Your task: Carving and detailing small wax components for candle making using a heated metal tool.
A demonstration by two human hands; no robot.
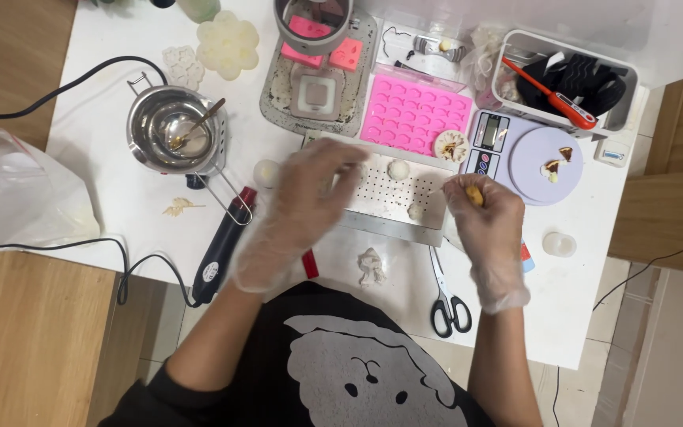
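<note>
Both my hands wear thin clear gloves. My left hand (298,213) hovers, blurred, over the left end of a white perforated metal tray (405,207), fingers spread and holding nothing I can see. My right hand (485,213) is closed on a small yellow piece (476,194) at the tray's right end. Two small white wax balls (398,168) lie on the tray. A third white ball (266,173) sits on the table left of my left hand.
Pink silicone mould (413,113), small scale (527,154) with dried bits, steel melting pot (174,130) with spoon, black heat tool (223,247), scissors (446,296), white flower-shaped wax pieces (227,43), white bin (567,79) with a red thermometer. White table edge (104,251) lies near left.
</note>
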